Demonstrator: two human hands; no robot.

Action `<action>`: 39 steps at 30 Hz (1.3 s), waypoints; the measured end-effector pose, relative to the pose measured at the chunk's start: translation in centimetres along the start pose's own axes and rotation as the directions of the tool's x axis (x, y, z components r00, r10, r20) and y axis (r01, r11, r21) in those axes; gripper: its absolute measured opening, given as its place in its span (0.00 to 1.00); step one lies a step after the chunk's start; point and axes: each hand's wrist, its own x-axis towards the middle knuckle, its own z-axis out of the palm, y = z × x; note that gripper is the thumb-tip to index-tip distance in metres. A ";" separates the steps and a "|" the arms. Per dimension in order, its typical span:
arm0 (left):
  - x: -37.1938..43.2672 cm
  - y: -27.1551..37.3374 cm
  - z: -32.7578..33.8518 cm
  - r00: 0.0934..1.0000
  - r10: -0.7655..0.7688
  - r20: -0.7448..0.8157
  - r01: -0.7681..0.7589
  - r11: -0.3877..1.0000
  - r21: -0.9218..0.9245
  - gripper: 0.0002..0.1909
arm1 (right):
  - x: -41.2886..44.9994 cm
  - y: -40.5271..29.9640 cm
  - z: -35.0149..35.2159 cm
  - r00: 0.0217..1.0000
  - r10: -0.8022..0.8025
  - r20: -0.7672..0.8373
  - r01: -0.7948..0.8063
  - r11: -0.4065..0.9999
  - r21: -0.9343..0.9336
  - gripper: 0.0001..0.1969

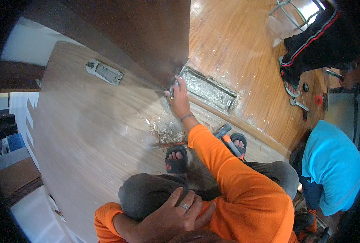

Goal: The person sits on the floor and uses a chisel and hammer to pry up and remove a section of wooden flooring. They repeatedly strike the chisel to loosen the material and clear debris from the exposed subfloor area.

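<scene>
My right hand [180,98] reaches forward to the bottom corner of a dark brown door [131,33]. Its fingers are closed around a small dark tool with a yellow part [172,96]; most of the tool is hidden. Right beside that hand, a rectangular recess [208,89] with dusty grey inside is cut into the floor. My left hand [180,209], wearing a ring, rests empty across my lap with fingers spread. Debris and wood chips [170,130] lie below my right wrist. A hammer [225,133] with an orange and grey handle is by my right foot.
A metal floor-hinge housing [105,72] lies on the pale wood floor. At right stands a person in striped black trousers [316,42], near an adjustable wrench [300,104]. Someone in a blue shirt [331,167] crouches close by. A wooden threshold strip [256,132] divides the floors.
</scene>
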 end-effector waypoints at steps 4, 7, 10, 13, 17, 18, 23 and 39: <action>0.3 -0.3 -0.8 0.999 0.008 0.049 -0.010 0.999 0.036 0.32 | -0.1 0.6 0.2 0.999 -0.039 0.019 0.039 0.999 -0.010 0.15; 0.7 -0.4 -0.5 0.998 -0.030 0.057 0.033 0.999 -0.043 0.31 | 0.2 0.8 0.7 1.000 0.009 0.028 -0.009 1.000 -0.008 0.16; 0.8 -0.5 -0.8 0.997 -0.043 0.058 0.047 0.996 -0.071 0.31 | 0.5 1.2 0.7 0.999 0.014 0.052 -0.011 0.998 -0.054 0.17; 0.9 -0.5 -1.3 0.997 -0.037 0.067 0.041 0.998 -0.055 0.31 | 1.0 1.1 0.7 0.996 0.043 0.081 -0.035 0.995 -0.094 0.18; 0.8 -0.4 -0.7 0.999 -0.029 0.037 0.030 0.999 -0.032 0.31 | 2.5 -0.7 -1.6 0.966 0.144 0.217 -0.136 0.989 -0.052 0.19; 0.8 -0.6 -0.7 1.000 -0.019 0.021 0.020 0.999 -0.029 0.31 | 3.1 -1.3 -2.3 0.948 0.180 0.262 -0.176 0.984 -0.037 0.19; 1.2 -0.7 0.0 0.999 0.014 -0.052 -0.014 1.000 0.007 0.31 | 0.7 -3.5 -2.7 0.968 0.168 0.184 -0.178 0.983 0.044 0.16; -0.1 0.6 0.7 0.991 0.018 -0.136 -0.015 1.000 0.019 0.32 | 2.1 0.9 -2.7 0.983 0.119 0.143 -0.115 0.993 -0.034 0.23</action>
